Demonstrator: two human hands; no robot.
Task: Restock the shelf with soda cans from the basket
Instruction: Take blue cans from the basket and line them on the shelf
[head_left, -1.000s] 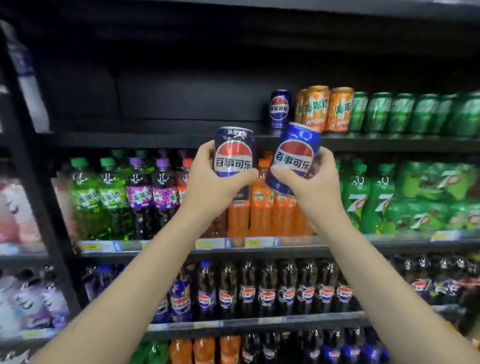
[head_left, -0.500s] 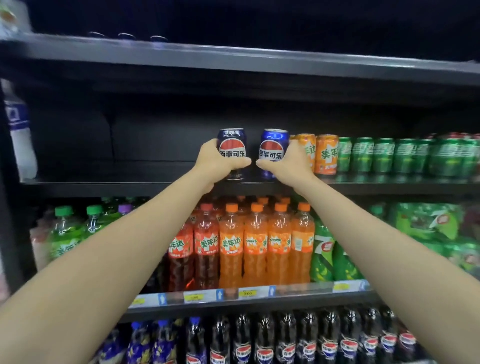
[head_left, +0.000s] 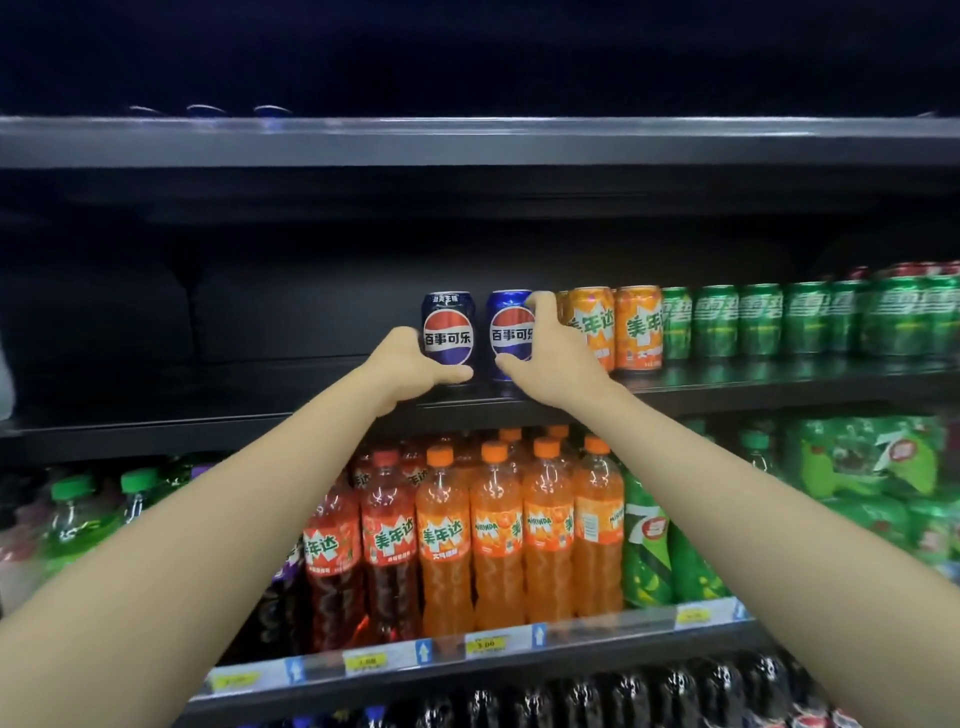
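Cans (head_left: 448, 332) now upright on shelf (head_left: 208, 410).

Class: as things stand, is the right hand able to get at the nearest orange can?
Probably yes: the right hand sits right beside the orange can, but it holds a blue can.

One view only — a head-worn wide-angle camera, facing the shelf (head_left: 779, 382) squarely and tilted slightly up, close enough for both forearms to reach in from 7 and 5 o'clock. The cans (head_left: 810, 319) sit toward 2 o'clock — bottles (head_left: 498, 530) at 6.
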